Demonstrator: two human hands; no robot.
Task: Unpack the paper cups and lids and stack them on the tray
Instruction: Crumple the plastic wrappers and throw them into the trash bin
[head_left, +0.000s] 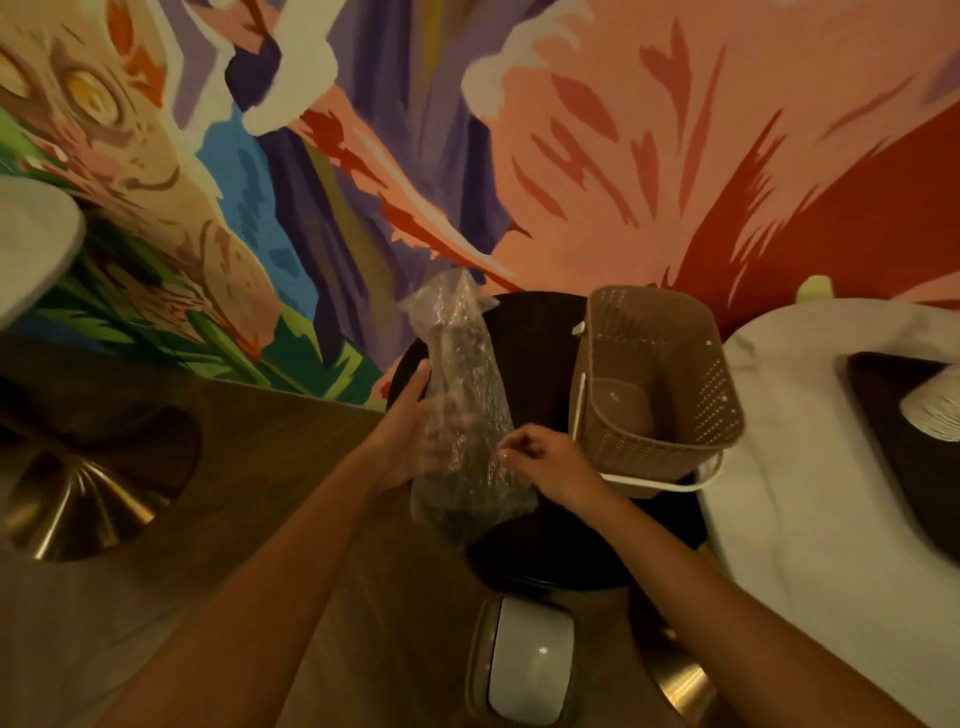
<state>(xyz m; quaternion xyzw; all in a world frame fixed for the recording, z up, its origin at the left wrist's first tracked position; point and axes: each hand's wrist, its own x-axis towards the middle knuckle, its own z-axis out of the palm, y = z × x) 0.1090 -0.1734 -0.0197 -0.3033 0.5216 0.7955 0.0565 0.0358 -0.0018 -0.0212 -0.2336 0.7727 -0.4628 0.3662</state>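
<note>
A long clear plastic sleeve (462, 395) with a dark stack inside stands tilted over a round dark table (524, 322). My left hand (402, 431) holds the sleeve from its left side, thumb up along the plastic and fingers behind it. My right hand (540, 457) pinches the plastic at the sleeve's lower right edge. What the stack is made of cannot be told through the wrinkled plastic. A stack of white paper cups (932, 408) lies on its side at the far right.
A brown perforated basket (660, 384) with a white handle stands on the dark table right of the sleeve. A white cloth (810, 467) covers a surface at right. A brass table base (78, 499) is at left, a white pedal bin (524, 660) below, a painted wall behind.
</note>
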